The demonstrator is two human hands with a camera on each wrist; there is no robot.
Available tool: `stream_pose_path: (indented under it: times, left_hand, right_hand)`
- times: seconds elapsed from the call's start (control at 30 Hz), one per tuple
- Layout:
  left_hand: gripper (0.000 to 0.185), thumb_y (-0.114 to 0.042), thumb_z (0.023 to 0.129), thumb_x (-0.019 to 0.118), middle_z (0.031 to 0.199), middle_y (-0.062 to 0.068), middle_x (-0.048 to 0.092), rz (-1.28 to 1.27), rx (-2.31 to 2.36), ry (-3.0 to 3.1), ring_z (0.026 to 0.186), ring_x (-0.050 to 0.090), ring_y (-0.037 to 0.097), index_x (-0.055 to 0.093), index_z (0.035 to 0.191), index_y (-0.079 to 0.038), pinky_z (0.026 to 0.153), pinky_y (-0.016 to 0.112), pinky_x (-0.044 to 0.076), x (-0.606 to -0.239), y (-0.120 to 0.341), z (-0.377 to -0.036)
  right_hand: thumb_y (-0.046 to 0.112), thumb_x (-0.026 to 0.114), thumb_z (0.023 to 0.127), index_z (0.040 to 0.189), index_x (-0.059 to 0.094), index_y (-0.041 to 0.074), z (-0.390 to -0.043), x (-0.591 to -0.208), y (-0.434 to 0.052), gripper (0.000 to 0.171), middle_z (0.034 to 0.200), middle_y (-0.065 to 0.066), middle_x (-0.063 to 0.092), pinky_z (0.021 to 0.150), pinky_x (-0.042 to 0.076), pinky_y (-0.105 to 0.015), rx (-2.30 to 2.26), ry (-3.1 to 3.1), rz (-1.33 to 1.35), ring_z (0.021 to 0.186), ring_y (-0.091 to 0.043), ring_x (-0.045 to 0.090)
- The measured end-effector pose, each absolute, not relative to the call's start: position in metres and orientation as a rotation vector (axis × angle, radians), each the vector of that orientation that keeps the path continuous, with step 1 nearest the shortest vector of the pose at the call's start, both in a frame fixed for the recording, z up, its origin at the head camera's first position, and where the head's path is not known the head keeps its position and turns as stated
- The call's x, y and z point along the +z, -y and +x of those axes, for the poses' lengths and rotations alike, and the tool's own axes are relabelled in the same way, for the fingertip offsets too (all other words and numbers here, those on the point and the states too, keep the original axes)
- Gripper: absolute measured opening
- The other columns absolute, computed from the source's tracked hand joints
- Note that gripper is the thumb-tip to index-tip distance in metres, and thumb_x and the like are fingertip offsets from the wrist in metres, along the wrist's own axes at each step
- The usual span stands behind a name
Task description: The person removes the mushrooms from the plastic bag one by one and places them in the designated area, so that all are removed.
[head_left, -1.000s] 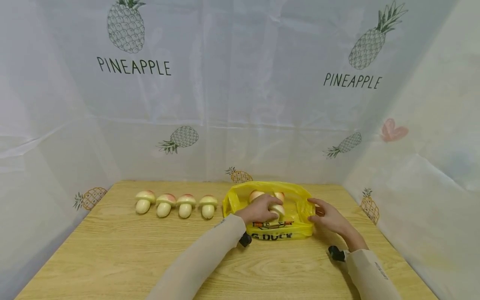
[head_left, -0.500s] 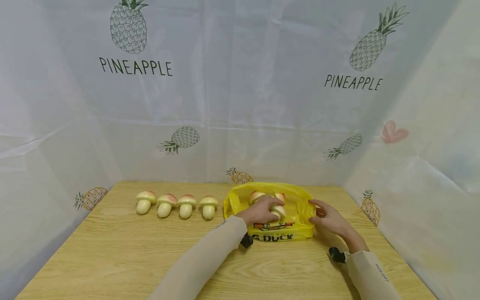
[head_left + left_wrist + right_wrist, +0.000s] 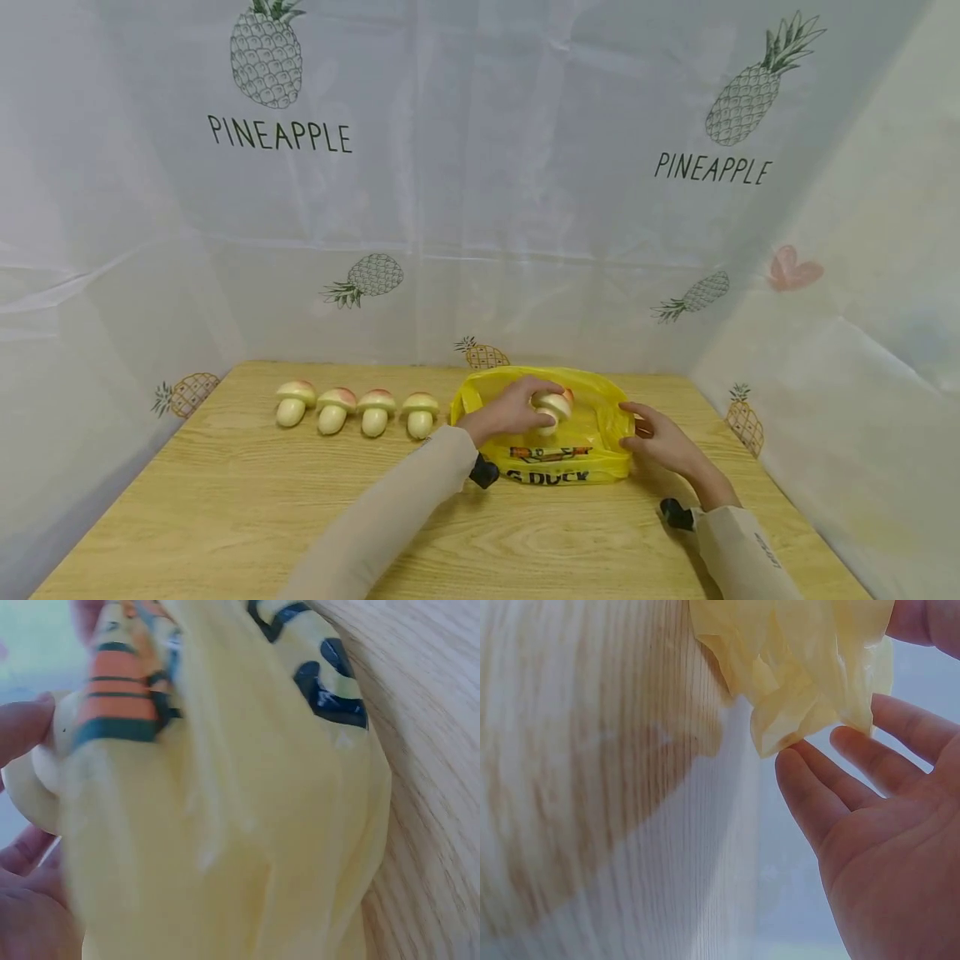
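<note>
In the head view, my left hand (image 3: 513, 408) reaches over the mouth of a yellow plastic bag (image 3: 600, 467). Between its thumb and fingers is a toy mushroom (image 3: 551, 407) with a pale stem and cap. The left wrist view shows finger and thumb on either side of this mushroom (image 3: 45, 776), part of it hidden behind the bag. A second mushroom's reddish cap (image 3: 569, 395) peeks out just behind it. My right hand (image 3: 663, 437) holds the bag's right rim, keeping the mouth spread; in the right wrist view its fingertips (image 3: 787, 757) touch the crumpled plastic.
To the left of the bag, several similar mushrooms (image 3: 375, 412) lie in a row on the wooden table (image 3: 225, 500), caps toward the back. A pale sheet printed with pineapples (image 3: 480, 208) rises behind the table and along both sides.
My left hand has drawn up and slightly left, gripping the front mushroom, which has tilted and risen a little. The left mushroom in the bag is now hidden behind the hand. My right hand stays at the rim.
</note>
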State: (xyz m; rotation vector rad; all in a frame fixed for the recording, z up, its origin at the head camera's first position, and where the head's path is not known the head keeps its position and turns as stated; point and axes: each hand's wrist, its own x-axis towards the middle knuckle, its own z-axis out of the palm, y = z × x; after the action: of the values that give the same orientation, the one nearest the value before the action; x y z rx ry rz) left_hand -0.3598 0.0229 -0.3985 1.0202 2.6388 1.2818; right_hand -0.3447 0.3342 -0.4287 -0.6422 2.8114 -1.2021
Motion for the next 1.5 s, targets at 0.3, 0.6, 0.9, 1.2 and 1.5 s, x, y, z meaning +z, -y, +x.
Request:
stream_pose_path:
  times: [0.3, 0.6, 0.9, 1.2, 1.5]
  left_hand:
    - [0.051, -0.024, 0.09, 0.069, 0.134, -0.005, 0.051, 1.038, 1.295, -2.723, 0.119, 0.048, 0.015, 0.053, 0.138, -0.018, 0.091, 0.036, 0.046, -0.382, 0.008, -0.331]
    - [0.049, -0.023, 0.089, 0.07, 0.137, -0.004, 0.046, 0.954, 1.514, -2.623, 0.118, 0.048, 0.018, 0.054, 0.134, -0.029, 0.076, 0.022, 0.052, -0.393, 0.045, -0.3]
    - [0.048, -0.022, 0.088, 0.071, 0.132, -0.002, 0.049, 0.886, 1.654, -2.623, 0.115, 0.05, 0.018, 0.055, 0.133, -0.026, 0.079, 0.029, 0.053, -0.398, 0.084, -0.28]
    - [0.048, -0.02, 0.087, 0.073, 0.133, 0.004, 0.049, 0.757, 1.679, -2.744, 0.12, 0.046, 0.027, 0.057, 0.132, -0.019, 0.08, 0.033, 0.054, -0.405, 0.122, -0.27]
    - [0.05, -0.017, 0.086, 0.073, 0.134, 0.006, 0.05, 0.599, 1.524, -2.956, 0.118, 0.05, 0.028, 0.056, 0.133, -0.017, 0.079, 0.035, 0.053, -0.407, 0.152, -0.256]
  right_hand:
    - [0.023, 0.067, 0.09, 0.147, 0.032, 0.0, -0.344, -0.429, -0.335, 0.071, 0.149, -0.027, 0.028, 0.099, 0.036, -0.059, -1.216, -2.814, -0.644, 0.129, -0.053, 0.032]
    - [0.023, 0.068, 0.089, 0.146, 0.032, 0.0, -0.343, -0.431, -0.336, 0.071, 0.149, -0.028, 0.026, 0.097, 0.039, -0.058, -1.205, -2.816, -0.648, 0.128, -0.053, 0.034]
    - [0.024, 0.068, 0.09, 0.146, 0.033, 0.001, -0.344, -0.432, -0.336, 0.07, 0.149, -0.028, 0.026, 0.096, 0.04, -0.057, -1.219, -2.812, -0.644, 0.129, -0.053, 0.033]
    - [0.025, 0.067, 0.09, 0.147, 0.032, 0.002, -0.345, -0.434, -0.333, 0.071, 0.149, -0.027, 0.027, 0.098, 0.038, -0.058, -1.196, -2.811, -0.651, 0.13, -0.053, 0.032]
    - [0.024, 0.068, 0.09, 0.147, 0.033, 0.004, -0.343, -0.43, -0.332, 0.07, 0.15, -0.026, 0.026, 0.099, 0.036, -0.06, -1.199, -2.82, -0.627, 0.129, -0.053, 0.032]
